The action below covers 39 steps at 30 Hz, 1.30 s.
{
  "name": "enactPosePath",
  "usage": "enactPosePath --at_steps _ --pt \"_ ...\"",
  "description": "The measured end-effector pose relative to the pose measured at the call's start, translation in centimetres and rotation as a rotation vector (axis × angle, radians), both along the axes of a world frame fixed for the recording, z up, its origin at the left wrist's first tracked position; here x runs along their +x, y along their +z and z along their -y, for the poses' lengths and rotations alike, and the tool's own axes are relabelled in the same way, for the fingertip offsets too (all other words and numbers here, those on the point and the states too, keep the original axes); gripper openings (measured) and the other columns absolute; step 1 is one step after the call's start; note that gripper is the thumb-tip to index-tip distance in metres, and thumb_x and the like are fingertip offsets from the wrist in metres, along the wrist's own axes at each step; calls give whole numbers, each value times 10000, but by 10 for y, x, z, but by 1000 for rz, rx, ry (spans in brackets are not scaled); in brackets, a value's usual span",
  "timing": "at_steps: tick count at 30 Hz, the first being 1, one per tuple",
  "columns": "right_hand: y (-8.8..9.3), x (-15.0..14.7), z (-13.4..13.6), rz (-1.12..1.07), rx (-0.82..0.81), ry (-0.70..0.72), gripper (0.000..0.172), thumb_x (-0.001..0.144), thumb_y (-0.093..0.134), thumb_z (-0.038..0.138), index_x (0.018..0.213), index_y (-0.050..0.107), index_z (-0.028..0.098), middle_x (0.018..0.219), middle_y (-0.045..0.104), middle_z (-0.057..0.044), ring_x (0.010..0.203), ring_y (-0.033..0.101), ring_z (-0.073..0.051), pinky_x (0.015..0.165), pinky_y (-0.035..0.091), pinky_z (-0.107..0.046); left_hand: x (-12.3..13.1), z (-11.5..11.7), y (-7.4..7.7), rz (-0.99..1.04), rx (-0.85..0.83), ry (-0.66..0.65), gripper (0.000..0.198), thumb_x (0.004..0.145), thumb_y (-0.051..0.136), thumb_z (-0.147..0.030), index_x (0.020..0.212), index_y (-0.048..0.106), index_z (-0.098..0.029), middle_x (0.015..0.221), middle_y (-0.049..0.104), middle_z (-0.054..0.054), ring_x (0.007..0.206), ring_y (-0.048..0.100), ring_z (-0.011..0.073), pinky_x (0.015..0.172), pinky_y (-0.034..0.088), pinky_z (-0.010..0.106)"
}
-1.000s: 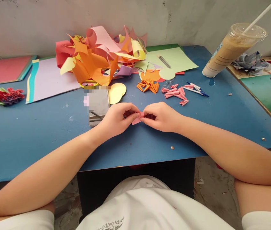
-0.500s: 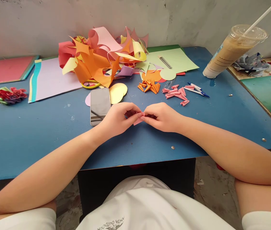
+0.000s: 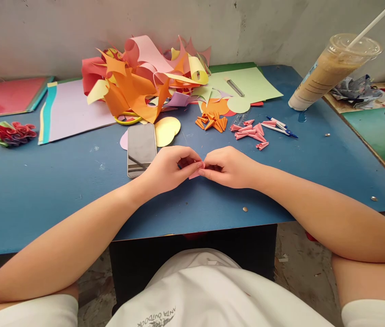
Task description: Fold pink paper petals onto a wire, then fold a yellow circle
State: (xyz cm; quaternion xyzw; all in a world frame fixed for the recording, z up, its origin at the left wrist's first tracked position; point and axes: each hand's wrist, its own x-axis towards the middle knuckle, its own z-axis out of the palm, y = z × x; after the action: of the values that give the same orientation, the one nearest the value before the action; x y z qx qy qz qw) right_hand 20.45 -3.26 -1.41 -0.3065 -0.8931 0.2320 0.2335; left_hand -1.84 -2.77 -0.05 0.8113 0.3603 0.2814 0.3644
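A small piece of pink paper (image 3: 195,174) is pinched between my two hands above the front part of the blue table (image 3: 179,209). My left hand (image 3: 177,167) grips it with thumb and forefinger, and my right hand (image 3: 224,167) pinches its right end, fingertips nearly touching the left ones. Most of the paper is hidden by the fingers. Beyond my right hand lie several rolled pink paper cones (image 3: 250,131), and left of them a heap of orange paper cones (image 3: 213,121). A phone (image 3: 141,147) lies flat just behind my left wrist.
Paper scraps (image 3: 134,86) are piled against the wall, with yellow paper discs (image 3: 167,131) in front. Pens (image 3: 279,127) lie to the right, near a tall drink cup (image 3: 328,75) with a straw. At left are a ruffled paper ball (image 3: 10,134) and a lilac sheet (image 3: 80,111).
Both hands stay in nearly the same place, still pinching the pink paper. The right fingertips have shifted very slightly on it. The view has moved a little.
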Motion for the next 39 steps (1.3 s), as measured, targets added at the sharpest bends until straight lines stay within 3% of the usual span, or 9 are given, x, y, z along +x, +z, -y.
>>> enactPosePath --at_steps 7,12,20,24,28,31,39 --pt "4 1 1 -3 -17 63 345 1011 588 301 696 494 198 634 473 25 589 421 -117 610 331 -261 -2 1 1 -38 14 -11 204 922 699 -347 870 768 -162 746 761 31 663 677 142 648 558 253" --pt "4 2 3 15 -8 84 236 995 592 247 770 619 180 671 512 14 605 455 -123 626 356 -262 -3 0 2 -32 16 -3 201 921 691 -355 889 763 -170 773 776 39 689 702 158 675 583 265" --pt "1 1 2 27 -20 95 279 1001 577 240 739 642 170 683 540 -1 620 475 -122 630 366 -265 -4 -1 0 -51 90 3 196 935 644 -308 892 767 -162 779 753 37 686 671 144 662 557 250" --pt "1 -1 2 -13 -52 18 341 996 599 286 675 591 172 634 525 10 596 448 -114 614 353 -270 -4 -2 0 -25 89 13 215 956 632 -310 893 761 -150 802 753 45 692 671 139 667 561 242" --pt "1 -2 2 -189 -182 -142 240 966 655 322 791 697 163 686 645 -10 613 515 -123 594 389 -262 -4 -2 -1 1 69 9 225 968 646 -341 899 755 -157 799 752 41 681 678 135 654 557 236" --pt "1 -2 2 -261 -247 -161 196 934 709 335 869 751 156 735 705 -24 643 568 -133 614 430 -266 -4 -3 -2 2 39 16 231 968 654 -356 913 754 -156 801 759 42 684 683 135 652 554 233" --pt "0 -2 1 -218 -434 -227 224 936 678 338 861 761 144 654 689 -18 580 592 -134 573 446 -266 -4 -1 -2 -23 -60 24 216 921 684 -342 921 782 -149 744 755 35 642 654 134 617 550 236"
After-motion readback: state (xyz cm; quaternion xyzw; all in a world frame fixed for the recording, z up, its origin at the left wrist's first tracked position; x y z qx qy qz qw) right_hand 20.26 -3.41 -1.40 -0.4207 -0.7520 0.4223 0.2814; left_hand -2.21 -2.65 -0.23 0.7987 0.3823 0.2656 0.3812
